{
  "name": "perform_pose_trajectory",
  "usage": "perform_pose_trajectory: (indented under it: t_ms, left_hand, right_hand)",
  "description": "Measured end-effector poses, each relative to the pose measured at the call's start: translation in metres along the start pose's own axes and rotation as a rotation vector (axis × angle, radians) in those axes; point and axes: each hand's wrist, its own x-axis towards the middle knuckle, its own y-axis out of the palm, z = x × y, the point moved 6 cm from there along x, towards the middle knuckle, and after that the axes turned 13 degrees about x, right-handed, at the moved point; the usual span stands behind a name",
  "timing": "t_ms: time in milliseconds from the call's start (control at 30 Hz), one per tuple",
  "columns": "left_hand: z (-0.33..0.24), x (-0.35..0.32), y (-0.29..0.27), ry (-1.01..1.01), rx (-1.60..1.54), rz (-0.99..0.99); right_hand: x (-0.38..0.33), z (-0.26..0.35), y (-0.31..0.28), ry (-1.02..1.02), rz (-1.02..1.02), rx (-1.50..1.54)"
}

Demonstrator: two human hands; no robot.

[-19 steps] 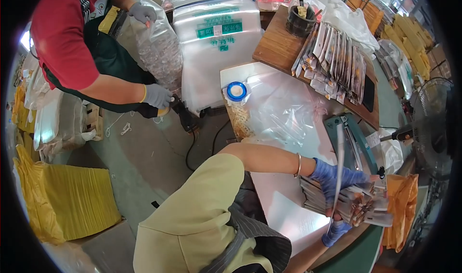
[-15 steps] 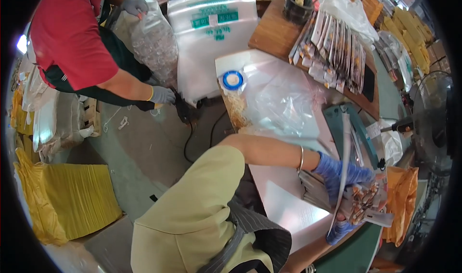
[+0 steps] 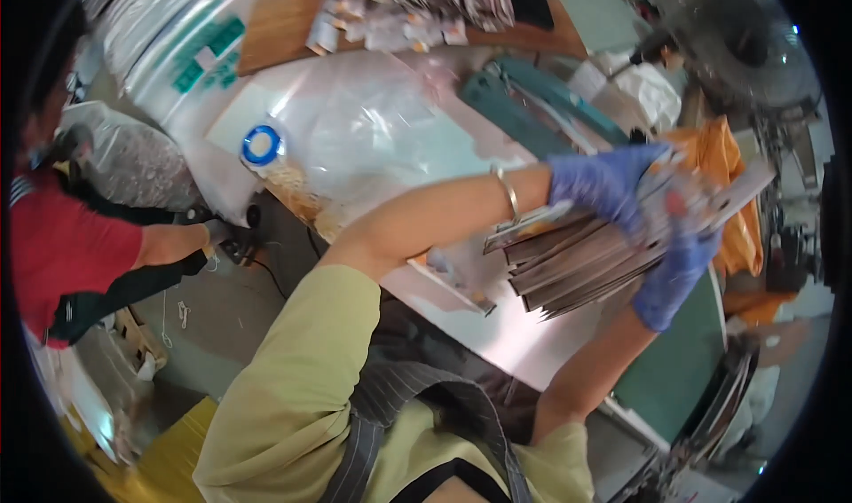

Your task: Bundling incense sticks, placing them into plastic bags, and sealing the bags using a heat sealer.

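Observation:
Both of my hands wear blue-purple gloves and grip one thick bundle of flat packets [image 3: 577, 259]. The packets have brownish-grey edges fanning toward me, and their far ends are wrapped in clear film. My left hand [image 3: 608, 184] holds the far side near the top. Closed on the near right side is my right hand [image 3: 676, 277]. Motion blurs the fingertips and the film-covered end. A single loose packet [image 3: 453, 281] lies on the white tabletop [image 3: 417, 290] below my left forearm.
A teal bag sealer [image 3: 541, 104] stands beyond my left hand. Clear plastic bags [image 3: 355, 130] and a blue tape roll [image 3: 262, 145] lie left of it. More packets [image 3: 417, 6] rest on a wooden board. A fan [image 3: 737, 24], orange sack [image 3: 737, 228] and co-worker [image 3: 80, 255] flank the table.
The view has swung to the right. My hands have lifted and turned the bundle, so its edges now show. The loose packet has come into sight. The co-worker bends lower.

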Motion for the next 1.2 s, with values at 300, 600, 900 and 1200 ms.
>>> perform_pose_trajectory:
  t_ms: [300,600,900,1200]
  left_hand:
    - [0.019,0.001,-0.018,-0.039,-0.601,-0.043]
    - [0.01,-0.154,0.039,-0.519,-0.712,-0.786]
    - [0.039,-0.328,0.131,-1.302,-0.678,-1.114]
    - [0.102,-0.252,0.019,-0.889,-0.102,-0.93]
  right_hand:
    - [0.056,0.017,0.063,0.018,0.316,-0.483]
    - [-0.026,-0.047,0.111,0.86,0.778,-0.029]
    - [-0.235,-0.152,0.089,1.341,0.589,0.557]
    - [-0.133,-0.285,0.039,0.779,0.472,0.197]
